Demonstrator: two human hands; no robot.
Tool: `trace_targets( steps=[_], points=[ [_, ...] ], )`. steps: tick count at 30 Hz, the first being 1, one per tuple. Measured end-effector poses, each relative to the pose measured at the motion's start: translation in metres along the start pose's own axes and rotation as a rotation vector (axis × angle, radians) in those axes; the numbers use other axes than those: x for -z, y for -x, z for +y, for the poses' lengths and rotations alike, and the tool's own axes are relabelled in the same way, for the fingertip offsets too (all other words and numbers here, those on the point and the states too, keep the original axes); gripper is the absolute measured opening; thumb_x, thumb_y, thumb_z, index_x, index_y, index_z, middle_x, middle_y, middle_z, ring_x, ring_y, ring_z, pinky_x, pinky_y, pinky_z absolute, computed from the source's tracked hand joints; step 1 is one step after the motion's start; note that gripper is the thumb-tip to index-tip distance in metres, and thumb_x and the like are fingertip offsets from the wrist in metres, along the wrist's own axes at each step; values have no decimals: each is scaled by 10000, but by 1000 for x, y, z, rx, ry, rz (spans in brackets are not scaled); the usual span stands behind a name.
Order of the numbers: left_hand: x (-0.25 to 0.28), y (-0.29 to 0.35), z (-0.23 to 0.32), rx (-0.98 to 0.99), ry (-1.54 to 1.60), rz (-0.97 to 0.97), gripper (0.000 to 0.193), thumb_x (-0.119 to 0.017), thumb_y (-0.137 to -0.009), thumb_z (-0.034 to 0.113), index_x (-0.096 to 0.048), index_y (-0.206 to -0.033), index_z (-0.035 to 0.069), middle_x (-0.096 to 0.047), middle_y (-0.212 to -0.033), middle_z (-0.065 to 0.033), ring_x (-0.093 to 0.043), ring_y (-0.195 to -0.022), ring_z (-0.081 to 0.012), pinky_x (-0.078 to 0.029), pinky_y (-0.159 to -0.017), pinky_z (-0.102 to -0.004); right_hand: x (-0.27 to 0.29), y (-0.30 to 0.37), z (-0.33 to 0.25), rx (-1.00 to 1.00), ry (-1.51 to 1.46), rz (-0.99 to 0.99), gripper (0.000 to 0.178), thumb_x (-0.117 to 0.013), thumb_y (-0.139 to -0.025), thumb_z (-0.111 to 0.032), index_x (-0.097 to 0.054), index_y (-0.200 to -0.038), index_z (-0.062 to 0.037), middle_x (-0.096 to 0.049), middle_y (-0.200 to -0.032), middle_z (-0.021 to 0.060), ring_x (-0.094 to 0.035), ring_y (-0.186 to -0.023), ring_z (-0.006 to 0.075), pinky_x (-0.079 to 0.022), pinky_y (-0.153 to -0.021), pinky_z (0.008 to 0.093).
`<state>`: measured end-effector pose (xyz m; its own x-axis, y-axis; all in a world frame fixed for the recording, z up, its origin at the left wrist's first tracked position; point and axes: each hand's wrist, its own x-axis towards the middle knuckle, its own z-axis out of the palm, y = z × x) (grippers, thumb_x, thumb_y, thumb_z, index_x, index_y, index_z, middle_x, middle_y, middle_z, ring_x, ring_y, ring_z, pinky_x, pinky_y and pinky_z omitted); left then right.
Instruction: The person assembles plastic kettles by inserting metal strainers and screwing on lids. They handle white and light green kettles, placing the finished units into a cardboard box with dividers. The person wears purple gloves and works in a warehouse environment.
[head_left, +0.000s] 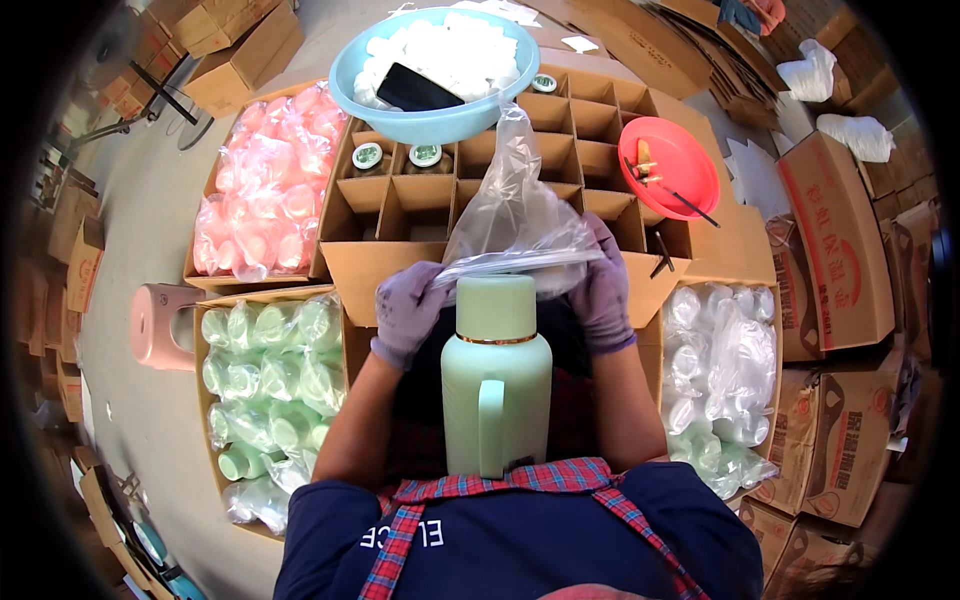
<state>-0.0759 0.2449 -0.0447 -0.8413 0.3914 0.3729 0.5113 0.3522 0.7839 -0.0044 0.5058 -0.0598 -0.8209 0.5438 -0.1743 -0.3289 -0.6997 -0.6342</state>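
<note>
A mint-green vacuum jug [525, 385] with a side handle and a copper-coloured ring under its lid stands upright against my front. Just at the top of its lid, a clear plastic bag [518, 220] is stretched sideways, its closed end pointing away from me. My left hand [408, 308], in a pale purple glove, pinches the left side of the bag's mouth. On the other side my gloved right hand [604, 292] grips the right edge, its fingers partly hidden by the film. Both hands are closed on the bag.
Ahead lies a divided carton [400, 252] with a few lidded items. On it rest a blue basin [350, 105] of white pieces with a phone, and a red bowl [690, 160] with tools. Cartons of bagged pink [270, 190], green [270, 370] and white items [725, 370] flank me. A pink stool [152, 325] stands left.
</note>
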Motion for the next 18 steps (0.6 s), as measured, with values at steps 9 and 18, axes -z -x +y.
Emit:
trace_targets(
  steps=[9,18],
  points=[
    [22,99,63,-20,-42,63,229,-575,-949,161,-662,-1077,-8,-685,-939,-205,-670,-799,-375,-540,-722,-450,-4,125,-28,444,1252,-467,381,-681,-900,-128,-578,-1233,25,-665,-957,142,-663,-872,218,-537,-744,338],
    [37,116,95,-346,-146,199,255,-667,-853,45,-636,-1102,1,-643,-1021,-182,-654,-864,-365,-544,-731,-448,-23,184,-47,720,1235,-540,163,-712,-813,44,-646,-939,-37,-656,-883,113,-664,-802,291,-552,-709,374]
  ],
)
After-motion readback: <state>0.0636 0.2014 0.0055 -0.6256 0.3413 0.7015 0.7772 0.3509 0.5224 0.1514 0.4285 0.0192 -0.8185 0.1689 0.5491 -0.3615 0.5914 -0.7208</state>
